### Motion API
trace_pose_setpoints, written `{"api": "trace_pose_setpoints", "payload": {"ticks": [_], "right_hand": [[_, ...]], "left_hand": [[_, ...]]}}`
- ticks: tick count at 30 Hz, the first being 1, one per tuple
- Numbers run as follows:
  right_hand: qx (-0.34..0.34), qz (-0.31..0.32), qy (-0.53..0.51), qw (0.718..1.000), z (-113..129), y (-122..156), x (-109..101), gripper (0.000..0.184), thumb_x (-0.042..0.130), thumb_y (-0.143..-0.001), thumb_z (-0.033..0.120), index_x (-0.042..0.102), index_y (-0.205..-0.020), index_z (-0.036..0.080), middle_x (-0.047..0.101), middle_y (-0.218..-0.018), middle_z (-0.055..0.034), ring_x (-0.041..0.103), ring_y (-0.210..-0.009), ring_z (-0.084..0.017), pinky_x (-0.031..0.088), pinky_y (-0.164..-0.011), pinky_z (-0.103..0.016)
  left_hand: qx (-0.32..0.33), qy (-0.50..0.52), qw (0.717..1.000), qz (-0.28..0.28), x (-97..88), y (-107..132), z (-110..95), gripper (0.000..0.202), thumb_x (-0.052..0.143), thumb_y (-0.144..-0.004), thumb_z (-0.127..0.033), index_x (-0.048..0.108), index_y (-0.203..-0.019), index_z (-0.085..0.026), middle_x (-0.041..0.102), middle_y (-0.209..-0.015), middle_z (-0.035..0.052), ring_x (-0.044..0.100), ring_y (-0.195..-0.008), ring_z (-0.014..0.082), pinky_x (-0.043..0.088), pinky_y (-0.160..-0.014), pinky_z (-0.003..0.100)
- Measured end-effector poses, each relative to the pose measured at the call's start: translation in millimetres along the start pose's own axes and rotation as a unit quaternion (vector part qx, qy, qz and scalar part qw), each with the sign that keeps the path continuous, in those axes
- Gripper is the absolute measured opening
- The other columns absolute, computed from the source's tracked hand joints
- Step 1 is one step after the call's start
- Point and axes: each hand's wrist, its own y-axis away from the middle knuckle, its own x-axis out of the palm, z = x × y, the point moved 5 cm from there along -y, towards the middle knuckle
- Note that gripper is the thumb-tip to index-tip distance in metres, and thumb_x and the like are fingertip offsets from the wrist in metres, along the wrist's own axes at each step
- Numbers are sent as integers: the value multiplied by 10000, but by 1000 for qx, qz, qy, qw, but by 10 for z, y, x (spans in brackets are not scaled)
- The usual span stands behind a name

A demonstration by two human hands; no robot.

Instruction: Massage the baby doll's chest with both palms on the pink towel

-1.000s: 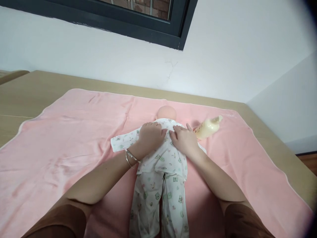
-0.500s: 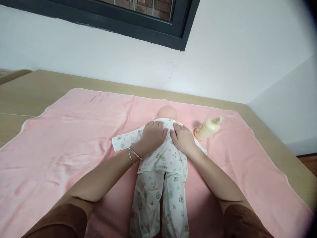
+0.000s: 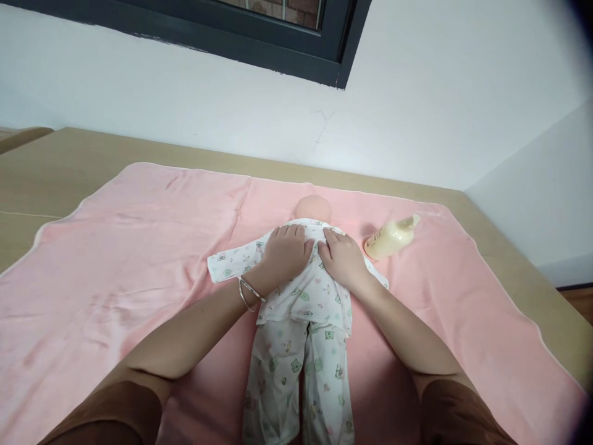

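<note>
A baby doll (image 3: 303, 300) in white pajamas with green and pink prints lies on a pink blanket (image 3: 115, 247), its bald head pointing away from me. My left hand (image 3: 287, 252) lies flat on the left side of the doll's upper body, fingers stretched toward its shoulder. Mirroring it, my right hand (image 3: 343, 258) rests on the right side, thumb pointing inward. Between the two thumbs is a small gap. Neither hand grips anything. Under my right forearm the doll's right-hand sleeve is partly hidden. Bracelets circle my left wrist.
A pale yellow pump bottle (image 3: 389, 240) stands on the blanket just right of the doll. Beneath the blanket is a wooden table (image 3: 83, 151), its far edge along a white wall (image 3: 259, 117). A dark window frame (image 3: 278, 62) is set in the wall above.
The view has shifted very slightly. Both hands stay at the same place on the doll, and the bottle and doll have not visibly moved.
</note>
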Motion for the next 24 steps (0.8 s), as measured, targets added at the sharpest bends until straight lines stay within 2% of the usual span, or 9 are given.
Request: {"api": "trace_pose_setpoints", "payload": {"ticks": [4, 7, 10, 13, 16, 18, 20, 24], "right_hand": [[13, 35, -11, 999, 17, 30, -5, 511, 286, -1063, 328, 450, -1486, 94, 521, -1533, -183, 452, -1433, -317, 291, -1186, -531], [-16, 55, 17, 998, 132, 173, -54, 519, 314, -1042, 287, 436, -1507, 89, 456, -1584, -188, 406, -1471, -341, 261, -1205, -582], [-71, 54, 67, 994, 288, 381, -119, 507, 358, -1021, 274, 493, -1465, 70, 468, -1565, -220, 435, -1448, -365, 279, -1205, -558], [-83, 51, 73, 993, 319, 457, -168, 495, 372, -1023, 298, 517, -1442, 79, 496, -1541, -222, 472, -1419, -356, 329, -1177, -512], [-45, 52, 40, 997, 179, 294, -178, 406, 360, -1039, 321, 595, -1320, 146, 627, -1404, -174, 578, -1295, -304, 418, -1078, -433], [-8, 45, 15, 999, 46, 125, -160, 379, 341, -1055, 352, 618, -1237, 169, 683, -1295, -150, 626, -1195, -281, 457, -993, -390], [6, 38, -8, 999, -38, -5, -119, 377, 334, -1063, 366, 617, -1217, 169, 696, -1254, -138, 637, -1154, -268, 466, -960, -367], [-16, 30, -1, 999, 16, 12, -25, 452, 347, -1057, 340, 535, -1390, 100, 597, -1440, -185, 528, -1348, -303, 395, -1103, -420]], "left_hand": [[-7, -8, 1000, 18, -53, 45, -57, 443, 364, -1046, -363, 585, -1290, -67, 660, -1294, 214, 611, -1201, 341, 457, -1030, 481], [19, -27, 998, 47, -161, 172, -189, 475, 412, -1024, -285, 520, -1409, -29, 570, -1455, 248, 537, -1351, 375, 431, -1089, 504], [64, -35, 995, 71, -299, 315, -315, 459, 477, -956, -169, 566, -1395, -65, 588, -1453, 230, 579, -1324, 366, 423, -1112, 510], [74, -20, 994, 78, -384, 339, -316, 405, 477, -966, -194, 630, -1334, -123, 664, -1377, 178, 645, -1241, 334, 431, -1114, 499], [28, 7, 997, 76, -335, 208, -175, 421, 433, -1019, -330, 637, -1313, -109, 658, -1382, 182, 633, -1249, 342, 455, -1090, 504], [-7, 14, 997, 78, -239, 100, -65, 508, 417, -1030, -413, 587, -1371, -77, 598, -1449, 211, 572, -1329, 368, 442, -1106, 521], [-14, 14, 996, 83, -147, 31, -7, 581, 411, -1033, -451, 514, -1441, -50, 534, -1509, 231, 500, -1406, 379, 409, -1145, 521], [12, 3, 996, 88, -127, 96, -80, 545, 427, -1032, -383, 506, -1449, -42, 541, -1496, 244, 510, -1400, 383, 424, -1133, 507]]}}
